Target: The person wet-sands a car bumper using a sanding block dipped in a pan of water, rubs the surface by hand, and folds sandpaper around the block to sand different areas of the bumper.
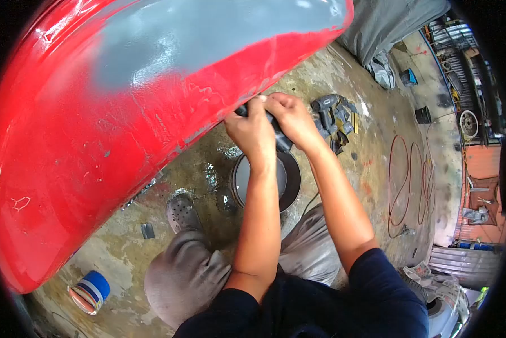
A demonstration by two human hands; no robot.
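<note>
My left hand (254, 134) and my right hand (292, 115) are close together just below the lower edge of a red car bumper (168, 118). Fingers of both hands are closed on a dark, bendy sheet (282, 142) that looks like sandpaper, and part of it hangs between them. The bumper is wet, with a broad grey patch (208, 42) on its upper part. Under my forearms stands a bucket (289, 194) holding greyish liquid. My fingers hide part of the sheet.
A pile of dark scraps (337, 118) lies on the wet concrete floor to the right. A blue-and-white can (92, 290) stands at lower left. A red hose (391, 186) lies coiled farther right. My shoe (182, 211) is beside the bucket.
</note>
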